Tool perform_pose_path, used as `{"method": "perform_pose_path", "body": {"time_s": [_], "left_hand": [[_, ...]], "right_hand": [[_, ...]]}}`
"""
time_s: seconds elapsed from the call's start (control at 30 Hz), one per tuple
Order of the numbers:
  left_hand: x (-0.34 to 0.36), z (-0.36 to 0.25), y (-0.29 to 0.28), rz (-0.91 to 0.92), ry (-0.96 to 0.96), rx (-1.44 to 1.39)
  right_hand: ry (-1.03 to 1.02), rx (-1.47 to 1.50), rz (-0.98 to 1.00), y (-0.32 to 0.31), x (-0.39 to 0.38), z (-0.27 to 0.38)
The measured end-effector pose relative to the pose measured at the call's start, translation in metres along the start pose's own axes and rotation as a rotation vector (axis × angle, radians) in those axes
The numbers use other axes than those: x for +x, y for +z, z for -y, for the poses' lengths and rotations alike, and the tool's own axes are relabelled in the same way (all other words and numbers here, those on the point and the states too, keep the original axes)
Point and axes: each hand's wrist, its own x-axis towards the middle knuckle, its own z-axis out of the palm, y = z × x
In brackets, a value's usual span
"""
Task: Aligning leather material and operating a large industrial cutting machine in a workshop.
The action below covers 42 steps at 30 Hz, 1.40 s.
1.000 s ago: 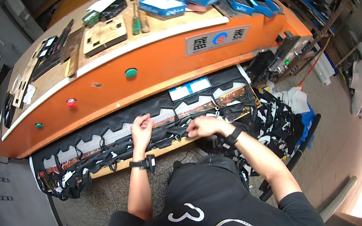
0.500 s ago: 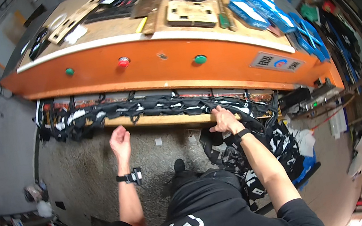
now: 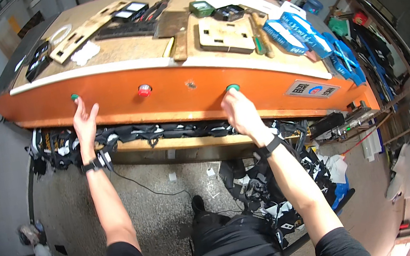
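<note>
My left hand (image 3: 84, 121) is raised against the orange front panel (image 3: 192, 97) of the machine, fingers extended and apart, with a fingertip at the left green button (image 3: 75, 96). My right hand (image 3: 240, 111) is curled at the right green button (image 3: 232, 87), its fingertips partly hidden. A red button (image 3: 144, 90) sits between them. Below the panel, the low bed (image 3: 173, 133) carries cut black fabric and straps, largely tucked beneath the orange housing, along a wooden front edge (image 3: 175, 144).
On the machine top lie wooden die boards (image 3: 225, 35), hand tools (image 3: 259, 32) and blue trays (image 3: 287, 33). A heap of black scraps (image 3: 258, 189) and a cable (image 3: 156, 190) are on the floor. A rack (image 3: 381, 44) stands at right.
Both my hands have risen from the low bed to the two green buttons, the left also moving leftward. The bed with black fabric has slid further under the orange housing.
</note>
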Motion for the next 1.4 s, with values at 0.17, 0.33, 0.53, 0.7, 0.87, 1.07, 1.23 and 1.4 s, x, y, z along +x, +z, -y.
{"method": "perform_pose_path", "body": {"time_s": [0.17,0.33,0.53,0.7,0.87,1.07,1.23,1.4], "left_hand": [[-0.061,0.037,0.024,-0.225,-0.186,0.185],[-0.185,0.006,0.114,0.153,0.074,0.507],[-0.226,-0.013,0.197,0.647,0.293,0.646],[-0.226,-0.009,0.237,0.72,0.129,0.997],[-0.239,-0.024,0.266,0.708,0.021,1.236],[-0.247,-0.05,0.297,0.886,-0.195,1.417],[-0.257,-0.053,0.318,0.945,-0.323,1.522],[-0.257,-0.015,0.335,1.056,-0.135,1.794]], "right_hand": [[0.222,0.13,0.349,-0.001,-0.072,-0.023],[0.276,0.019,0.694,-0.009,-0.216,-0.079],[0.958,0.076,0.86,-0.044,-0.456,-0.141],[1.639,0.091,0.285,-0.055,-0.636,-0.103],[1.754,0.625,-0.238,0.001,-0.802,0.017],[2.059,0.561,-0.307,0.069,-0.918,0.195],[2.199,0.681,-0.58,0.126,-0.927,0.3],[2.296,0.8,-0.798,0.187,-0.863,0.352]]}}
